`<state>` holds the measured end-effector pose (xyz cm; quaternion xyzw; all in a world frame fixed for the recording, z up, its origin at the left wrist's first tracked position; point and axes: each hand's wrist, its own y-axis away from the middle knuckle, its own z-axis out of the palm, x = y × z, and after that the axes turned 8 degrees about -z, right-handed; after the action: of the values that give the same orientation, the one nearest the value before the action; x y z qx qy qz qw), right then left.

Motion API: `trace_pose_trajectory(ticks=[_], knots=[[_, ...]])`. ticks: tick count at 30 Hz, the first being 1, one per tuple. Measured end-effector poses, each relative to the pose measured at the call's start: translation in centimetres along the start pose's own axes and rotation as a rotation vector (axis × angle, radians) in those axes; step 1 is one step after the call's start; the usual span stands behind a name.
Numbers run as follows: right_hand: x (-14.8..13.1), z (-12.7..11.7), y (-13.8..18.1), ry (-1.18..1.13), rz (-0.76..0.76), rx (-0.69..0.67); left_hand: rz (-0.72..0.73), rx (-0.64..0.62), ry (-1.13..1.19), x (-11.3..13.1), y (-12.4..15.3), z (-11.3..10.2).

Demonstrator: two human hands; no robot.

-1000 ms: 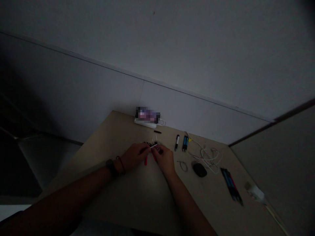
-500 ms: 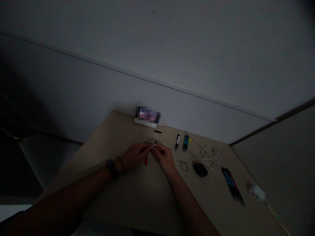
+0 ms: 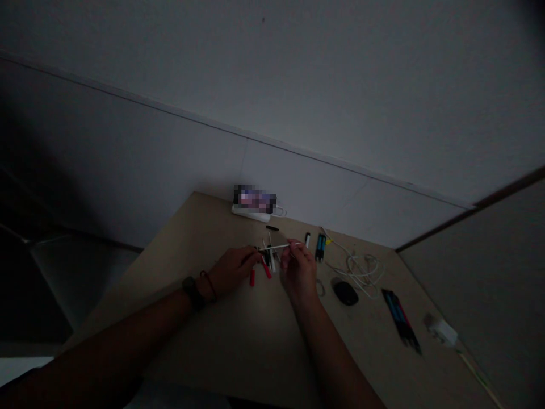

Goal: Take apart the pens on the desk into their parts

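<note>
My right hand (image 3: 300, 262) pinches one end of a thin white pen refill (image 3: 276, 246), which lies nearly level above the table. The refill's other end meets the fingertips of my left hand (image 3: 240, 264), which are pressed together around something small and dark; its kind does not show in the dim light. Below the refill lie loose pen parts: a red barrel piece (image 3: 266, 269), a second red piece (image 3: 252, 278) and a white barrel piece (image 3: 273, 262). Some dark parts among them are too small to make out.
A phone (image 3: 255, 200) leans on a white stand (image 3: 250, 214) by the wall. A short black piece (image 3: 272, 228) lies before it. Rightward are blue-and-black pens (image 3: 321, 247), a white cable (image 3: 361, 275), a black mouse (image 3: 346, 293), more pens (image 3: 400, 318) and a white plug (image 3: 443, 330).
My right hand has moved right and slightly up, apart from my left, with the refill's end in its fingers. More of the refill and the pen parts beneath now show. My left hand stays put.
</note>
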<state>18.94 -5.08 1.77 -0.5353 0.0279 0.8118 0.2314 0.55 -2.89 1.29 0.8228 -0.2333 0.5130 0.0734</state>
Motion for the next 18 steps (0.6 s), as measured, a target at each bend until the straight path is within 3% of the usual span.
trace_pose_trajectory(ticks=[3,6,12,15,18], knots=[[-0.3,-0.3,-0.3,0.021,-0.013,0.063,-0.028,0.020,0.014,0.0,0.1,0.0],[0.4,-0.6,-0.4,0.220,-0.061,0.073,-0.070,0.084,0.045,-0.3,0.0,-0.1],[2.0,-0.9,0.1,0.825,-0.237,-0.170,-0.080,0.154,0.178,-0.2,-0.3,-0.5],[2.0,-0.8,0.4,0.933,-0.329,-0.274,-0.085,0.115,0.251,0.1,-0.3,-0.5],[1.7,-0.7,0.6,0.948,-0.358,-0.281,-0.120,0.063,0.336,0.2,-0.4,-0.2]])
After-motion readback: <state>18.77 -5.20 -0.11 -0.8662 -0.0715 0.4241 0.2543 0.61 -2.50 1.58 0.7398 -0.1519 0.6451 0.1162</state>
